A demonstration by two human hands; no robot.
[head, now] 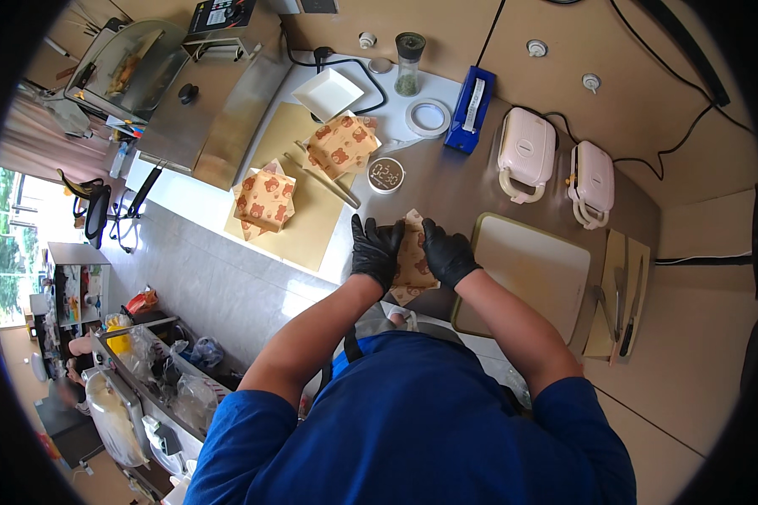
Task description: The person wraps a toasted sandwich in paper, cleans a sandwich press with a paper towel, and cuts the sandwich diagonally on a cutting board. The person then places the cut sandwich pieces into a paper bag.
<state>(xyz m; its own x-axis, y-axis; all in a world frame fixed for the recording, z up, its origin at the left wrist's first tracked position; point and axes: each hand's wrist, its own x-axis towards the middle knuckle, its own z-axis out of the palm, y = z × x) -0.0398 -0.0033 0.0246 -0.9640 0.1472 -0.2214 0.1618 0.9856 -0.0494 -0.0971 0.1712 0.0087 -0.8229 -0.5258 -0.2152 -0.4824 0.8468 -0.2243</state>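
Note:
Directly before me, sheets of bear-print greaseproof paper [415,255] lie between my hands, folded up at the sides like a tray lining. Any tray beneath is mostly hidden. My left hand [377,252], in a black glove, grips the left side, its thumb toward the paper. Black-gloved too, my right hand [450,255] holds the right side with its fingertips at the upper part. Farther left, one paper-lined tray [265,201] sits on brown paper [312,237]. Another lined tray [341,146] stands behind it, near a plain white tray [328,93]. Metal tongs [328,180] lie between the lined trays.
A round digital clock [386,175], tape roll [427,118], blue tape dispenser [470,110] and herb grinder [409,66] stand behind my hands. Right are two pink sandwich makers [526,151], a cutting board [530,271] and knives [631,303]. A steel cooker [218,120] stands left.

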